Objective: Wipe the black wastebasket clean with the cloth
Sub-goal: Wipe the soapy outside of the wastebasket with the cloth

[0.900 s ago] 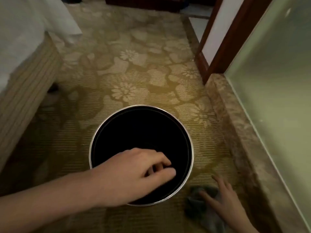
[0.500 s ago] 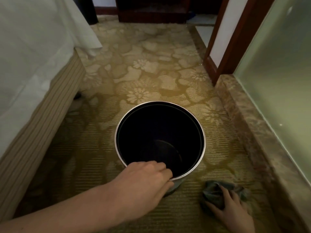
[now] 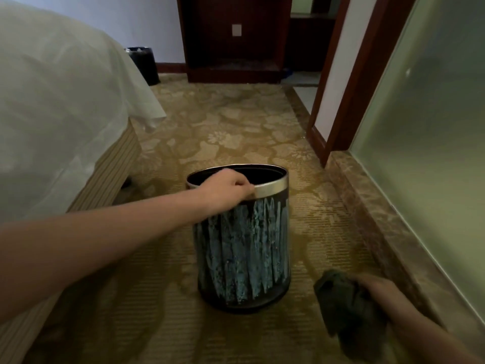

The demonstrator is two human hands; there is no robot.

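Observation:
The black wastebasket (image 3: 242, 248) stands upright on the patterned carpet, with a silver rim band and pale blue-green streaks smeared down its near side. My left hand (image 3: 227, 191) grips the near rim, fingers curled over the edge into the opening. To the lower right, my right hand (image 3: 378, 295) holds a crumpled dark grey-green cloth (image 3: 343, 303) just above the carpet, a short way right of the basket's base and apart from it.
A bed (image 3: 57, 122) with a white sheet and striped base fills the left. A marble ledge (image 3: 380, 219) under a frosted glass wall runs along the right. A dark wood cabinet (image 3: 231, 40) and a second black bin (image 3: 143, 64) stand at the back.
The view has pulled back and lifted, so the basket's streaked side now shows. My left hand has closed on the rim. My right hand has picked the cloth up off the carpet.

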